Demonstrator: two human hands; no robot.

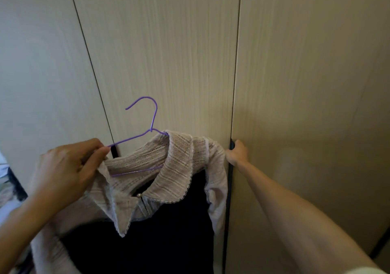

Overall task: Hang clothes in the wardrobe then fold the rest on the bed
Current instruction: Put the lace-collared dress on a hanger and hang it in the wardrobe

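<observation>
Nearly the whole view is filled by the wardrobe (168, 52), which is made of pale panels with a wood grain. Its doors are seen closed or almost closed, so what is inside it cannot be told. Only a thin dark gap is shown along the left edge of the right door (306, 73).

In front of the middle panel, a garment (175, 168) is held up in the air, not yet inside the wardrobe. It has a beige openwork knit collar with a lace edge, pale sleeves and a dark body below.

The left hand (69, 168) is closed: the left end of the hanger (155, 115) is pinched between thumb and fingers, together with the shoulder cloth. The right hand (237, 152) is curled around the edge of the right door at the gap.

The hanger is of thin purple wire, and its hook stands free above the collar. A small pearl button (139, 195) is seen under the collar.
</observation>
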